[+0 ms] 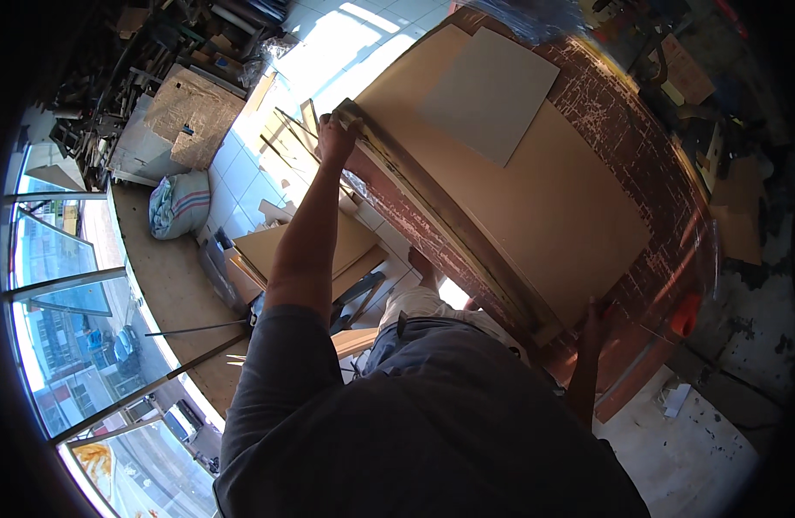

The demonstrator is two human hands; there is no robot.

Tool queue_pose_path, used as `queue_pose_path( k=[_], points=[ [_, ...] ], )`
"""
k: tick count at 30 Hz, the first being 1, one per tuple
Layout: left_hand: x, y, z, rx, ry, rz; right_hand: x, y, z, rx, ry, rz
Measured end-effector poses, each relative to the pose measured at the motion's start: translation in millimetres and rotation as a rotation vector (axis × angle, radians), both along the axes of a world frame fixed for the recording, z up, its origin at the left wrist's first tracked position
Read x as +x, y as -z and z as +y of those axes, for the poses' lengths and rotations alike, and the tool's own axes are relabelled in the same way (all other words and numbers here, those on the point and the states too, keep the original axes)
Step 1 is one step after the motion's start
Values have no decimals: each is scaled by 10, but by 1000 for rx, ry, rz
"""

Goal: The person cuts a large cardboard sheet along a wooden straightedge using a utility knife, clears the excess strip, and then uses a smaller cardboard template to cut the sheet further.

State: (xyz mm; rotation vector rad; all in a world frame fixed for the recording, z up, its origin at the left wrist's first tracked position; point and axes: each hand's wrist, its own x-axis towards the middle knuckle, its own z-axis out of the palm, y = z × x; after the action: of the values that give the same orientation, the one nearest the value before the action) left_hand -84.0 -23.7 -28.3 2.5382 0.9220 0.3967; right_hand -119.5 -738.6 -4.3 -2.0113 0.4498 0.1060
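A large brown board (579, 198) lies on a worn red-brown work table (626, 142). A smaller grey sheet (492, 91) rests on its far part. Along the board's near side runs a long straight bar (453, 220), slanting from upper left to lower right. At the bar's far left end, my left hand (335, 138) is closed around it, with my arm stretched out. My right hand (595, 322) is at the board's near right corner, beside the bar's other end. It lies in shadow, and its fingers are too dark to make out.
Flat panels (328, 250) lean below the table's left side. A stuffed sack (180, 205) sits on a ledge by the windows. Scrap boards (190, 121) and rods crowd the upper left. A red object (687, 315) is at the table's right edge.
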Motion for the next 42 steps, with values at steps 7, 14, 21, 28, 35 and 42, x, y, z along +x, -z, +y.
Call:
queue_pose_path(
  k=[7,14,21,28,35,42],
  points=[
    [-59,-216,-330,11,-91,148,3,-105,63,11,-11,-28],
    [-236,-223,-586,100,-35,229,-88,309,-601,-108,-28,164],
    [-473,-66,-877,61,65,181,-161,96,-522,-217,-39,-59],
    [-569,-43,-1176,68,181,183,-290,-537,910,-364,-750,-296],
    [-603,-104,-1208,53,167,273,-286,-514,1400,-395,-1053,-301],
    [-488,-417,-1431,28,98,435,-286,-442,1351,-440,-1035,-292]
  ],
)
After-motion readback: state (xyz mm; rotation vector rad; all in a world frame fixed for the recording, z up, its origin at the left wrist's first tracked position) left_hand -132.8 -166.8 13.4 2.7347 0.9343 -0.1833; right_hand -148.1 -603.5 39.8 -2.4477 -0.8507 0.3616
